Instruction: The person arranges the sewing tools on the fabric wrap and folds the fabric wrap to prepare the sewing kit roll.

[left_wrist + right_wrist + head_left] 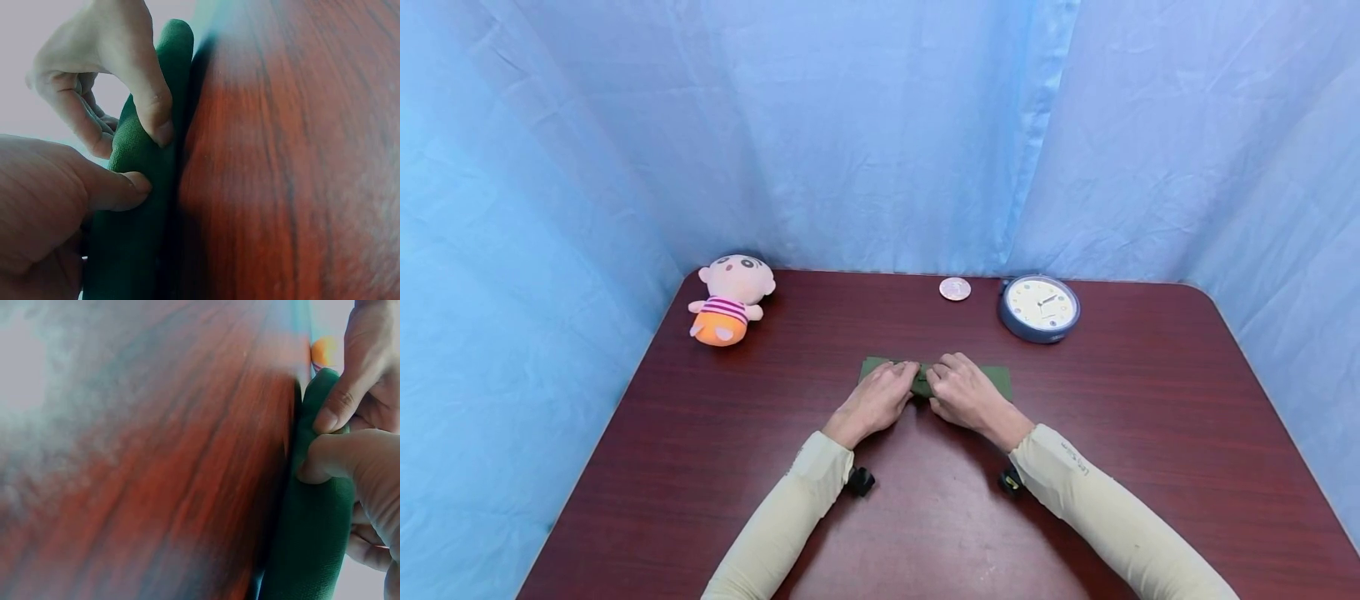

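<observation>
A long green fabric piece (998, 380), apparently folded, lies crosswise near the middle of the dark red table. Its near edge looks thick and rounded in both wrist views. My left hand (880, 398) pinches it left of its centre, the thumb pressing on the near side in the left wrist view. Close beside it, my right hand (966, 392) pinches the same green fabric (312, 531), fingers curled behind and thumb in front. The two thumb tips are only a short gap apart. Fingers hide much of the fabric's middle.
At the back left sits a plush doll (730, 300) with orange shorts. A small round pale disc (955, 289) lies at the back edge, left of a blue-rimmed alarm clock (1040, 308). Blue curtains (880, 133) surround the table (737, 450).
</observation>
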`<state>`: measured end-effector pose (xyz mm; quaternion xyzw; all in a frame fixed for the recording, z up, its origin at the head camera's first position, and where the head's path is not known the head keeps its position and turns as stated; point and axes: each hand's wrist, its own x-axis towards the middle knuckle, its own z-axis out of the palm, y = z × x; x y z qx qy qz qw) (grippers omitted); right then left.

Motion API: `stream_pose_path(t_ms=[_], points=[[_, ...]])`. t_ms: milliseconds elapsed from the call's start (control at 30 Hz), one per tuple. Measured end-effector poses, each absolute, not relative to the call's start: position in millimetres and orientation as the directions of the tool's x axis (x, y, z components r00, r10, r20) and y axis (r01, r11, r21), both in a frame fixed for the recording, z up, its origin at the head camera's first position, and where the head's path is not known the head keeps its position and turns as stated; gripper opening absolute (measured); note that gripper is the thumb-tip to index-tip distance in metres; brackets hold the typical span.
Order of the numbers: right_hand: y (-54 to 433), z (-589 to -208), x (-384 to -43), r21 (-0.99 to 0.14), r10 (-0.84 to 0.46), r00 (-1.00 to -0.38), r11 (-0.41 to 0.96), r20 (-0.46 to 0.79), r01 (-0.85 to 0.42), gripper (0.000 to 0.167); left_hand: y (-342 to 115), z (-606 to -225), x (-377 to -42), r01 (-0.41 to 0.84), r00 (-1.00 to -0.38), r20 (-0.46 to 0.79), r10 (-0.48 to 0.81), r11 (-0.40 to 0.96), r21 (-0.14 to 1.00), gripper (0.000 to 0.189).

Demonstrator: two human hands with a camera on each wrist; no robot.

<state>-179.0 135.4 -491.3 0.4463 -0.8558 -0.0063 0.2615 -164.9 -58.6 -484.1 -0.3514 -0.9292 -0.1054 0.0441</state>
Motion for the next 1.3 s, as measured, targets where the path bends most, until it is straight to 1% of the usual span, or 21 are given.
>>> stream_pose_path(t_ms=[167,333,400,567,667,767,833,900,1000,1100,1200,1300], points=[[137,-490,-179,0.243,-0.772,-0.458,0.594,0.44,-0.767,0.028,-58,-484,-165,0.666,-0.746,0.163,0.645,0.73,0.156,0.019],[139,-493,-177,0.181,-0.748,-0.482,0.608,0.456,-0.773,0.026,-58,-484,-164,0.665,-0.747,0.163,0.645,0.728,0.166,0.02],[140,-494,-176,0.148,-0.732,-0.502,0.621,0.461,-0.77,0.027,-59,-484,-164,0.657,-0.754,0.146,0.641,0.734,0.17,0.021],[144,-495,-171,0.067,-0.696,-0.567,0.655,0.442,-0.752,0.034,-59,-482,-163,0.632,-0.772,0.066,0.632,0.755,0.172,0.034],[148,-493,-167,0.015,-0.675,-0.611,0.676,0.413,-0.737,0.044,-59,-479,-164,0.628,-0.773,0.037,0.633,0.756,0.182,0.043],[152,-487,-162,-0.031,-0.649,-0.65,0.698,0.396,-0.716,0.056,-61,-474,-165,0.617,-0.778,0.02,0.629,0.756,0.218,0.054],[156,-482,-160,-0.053,-0.621,-0.679,0.721,0.391,-0.691,0.064,-62,-469,-165,0.603,-0.786,0.014,0.618,0.761,0.237,0.062],[159,-477,-157,-0.08,-0.58,-0.721,0.755,0.379,-0.65,0.07,-64,-464,-166,0.587,-0.799,0.013,0.601,0.776,0.233,0.069],[164,-471,-152,-0.11,-0.51,-0.803,0.819,0.309,-0.563,0.079,-66,-460,-164,0.557,-0.824,0.014,0.566,0.806,0.201,0.077],[168,-472,-146,-0.13,-0.456,-0.873,0.868,0.172,-0.479,0.089,-69,-462,-160,0.516,-0.848,-0.028,0.529,0.836,0.187,0.087],[171,-478,-141,-0.14,-0.421,-0.906,0.896,0.034,-0.421,0.096,-70,-471,-156,0.471,-0.859,-0.115,0.499,0.858,0.204,0.098],[173,-486,-136,-0.15,-0.4,-0.914,0.909,-0.059,-0.388,0.1,-69,-480,-153,0.442,-0.854,-0.2,0.48,0.872,0.209,0.107]])
